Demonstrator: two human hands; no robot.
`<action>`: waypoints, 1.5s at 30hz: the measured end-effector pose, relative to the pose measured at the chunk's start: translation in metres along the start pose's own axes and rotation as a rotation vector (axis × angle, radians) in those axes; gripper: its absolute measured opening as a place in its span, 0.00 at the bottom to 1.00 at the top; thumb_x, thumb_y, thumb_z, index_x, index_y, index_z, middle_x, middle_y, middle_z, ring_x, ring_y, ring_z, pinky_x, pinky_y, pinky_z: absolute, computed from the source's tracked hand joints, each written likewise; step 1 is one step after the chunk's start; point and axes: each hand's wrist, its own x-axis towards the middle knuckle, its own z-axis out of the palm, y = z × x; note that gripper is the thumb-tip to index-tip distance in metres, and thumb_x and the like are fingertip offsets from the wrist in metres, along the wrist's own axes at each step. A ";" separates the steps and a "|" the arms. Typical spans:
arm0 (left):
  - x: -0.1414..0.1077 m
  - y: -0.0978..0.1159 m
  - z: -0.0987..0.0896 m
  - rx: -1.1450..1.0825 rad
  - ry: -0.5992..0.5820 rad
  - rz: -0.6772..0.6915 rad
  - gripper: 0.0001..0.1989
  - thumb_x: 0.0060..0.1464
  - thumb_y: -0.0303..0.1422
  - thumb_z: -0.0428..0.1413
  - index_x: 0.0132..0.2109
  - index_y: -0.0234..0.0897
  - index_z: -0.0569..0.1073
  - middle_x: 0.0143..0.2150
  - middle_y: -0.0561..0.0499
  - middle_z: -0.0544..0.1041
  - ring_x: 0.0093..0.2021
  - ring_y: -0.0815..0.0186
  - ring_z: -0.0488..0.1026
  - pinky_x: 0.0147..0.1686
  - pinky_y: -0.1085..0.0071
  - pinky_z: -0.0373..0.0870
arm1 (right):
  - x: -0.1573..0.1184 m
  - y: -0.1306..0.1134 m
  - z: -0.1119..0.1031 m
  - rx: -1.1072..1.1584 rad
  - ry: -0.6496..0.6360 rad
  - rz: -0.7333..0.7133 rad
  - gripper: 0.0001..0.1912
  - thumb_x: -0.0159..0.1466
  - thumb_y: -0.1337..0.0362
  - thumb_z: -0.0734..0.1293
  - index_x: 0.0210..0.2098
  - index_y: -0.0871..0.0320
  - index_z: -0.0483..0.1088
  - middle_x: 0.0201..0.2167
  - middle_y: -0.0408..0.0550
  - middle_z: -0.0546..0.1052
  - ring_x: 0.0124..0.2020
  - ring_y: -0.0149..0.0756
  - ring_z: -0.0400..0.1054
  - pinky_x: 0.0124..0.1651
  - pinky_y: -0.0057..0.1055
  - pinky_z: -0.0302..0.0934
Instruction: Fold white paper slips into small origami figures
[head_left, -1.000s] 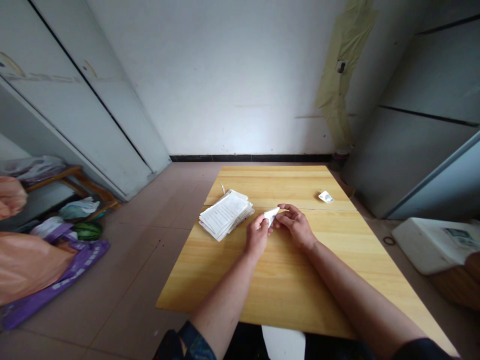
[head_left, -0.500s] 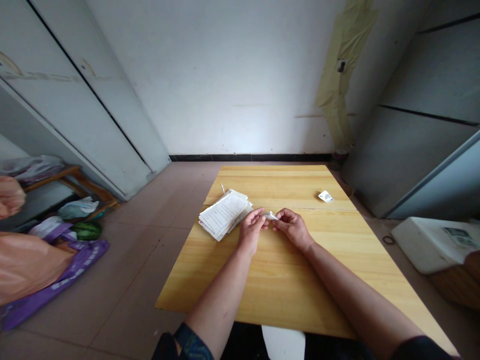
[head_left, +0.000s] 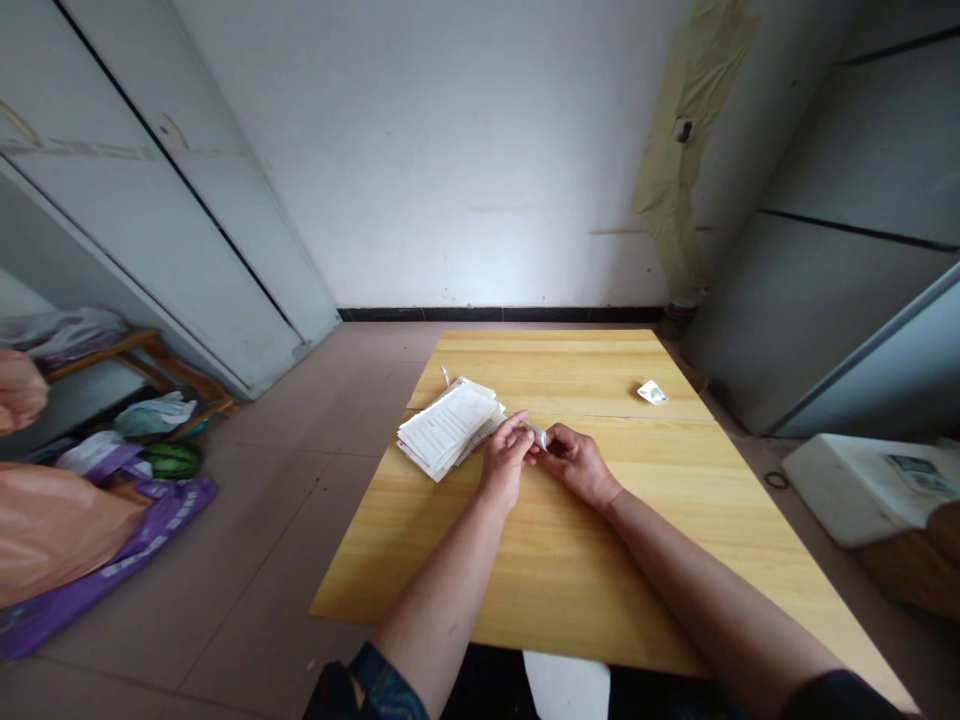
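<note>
As the left hand (head_left: 506,460) and the right hand (head_left: 581,465) meet over the bench (head_left: 570,370), each grip closes into a narrow pinch on a small folded paper slip (head_left: 537,434). The slip sits between the two sets of fingertips, and the fingers hide most of it, so its exact shape is hard to make out.

Just beside the left hand, a loose paper stack (head_left: 448,428) lies on the smooth, straight-grained yellow wood, its printed sheets uneven at the edges. A thin white scrap (head_left: 445,375) pokes out beyond the stack. Farther right, near the bench's far end, lies a small, flat white packet (head_left: 652,392).

On the tiled floor to the left, a striped watermelon (head_left: 173,459) sits by a glossy purple bag (head_left: 112,560).
</note>
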 end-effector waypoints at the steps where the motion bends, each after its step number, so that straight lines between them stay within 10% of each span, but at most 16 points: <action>1: 0.000 0.000 0.000 -0.004 -0.004 0.002 0.29 0.42 0.36 0.62 0.53 0.33 0.70 0.31 0.52 0.73 0.28 0.73 0.68 0.26 0.77 0.62 | 0.000 -0.001 0.000 0.016 -0.022 0.003 0.06 0.54 0.62 0.68 0.29 0.56 0.67 0.27 0.42 0.73 0.29 0.33 0.67 0.34 0.30 0.62; 30: -0.003 -0.008 0.001 0.267 0.036 0.125 0.22 0.50 0.35 0.57 0.54 0.39 0.71 0.40 0.49 0.75 0.31 0.70 0.70 0.25 0.78 0.62 | 0.005 -0.007 -0.006 0.218 -0.075 0.123 0.16 0.55 0.56 0.71 0.39 0.58 0.72 0.31 0.45 0.76 0.32 0.33 0.69 0.38 0.32 0.64; 45: 0.003 -0.019 -0.003 0.395 0.044 0.325 0.16 0.53 0.28 0.53 0.50 0.36 0.72 0.39 0.48 0.75 0.39 0.65 0.72 0.40 0.71 0.68 | 0.007 -0.011 -0.006 0.368 -0.058 0.197 0.16 0.49 0.59 0.75 0.34 0.57 0.70 0.31 0.43 0.76 0.34 0.33 0.70 0.41 0.32 0.64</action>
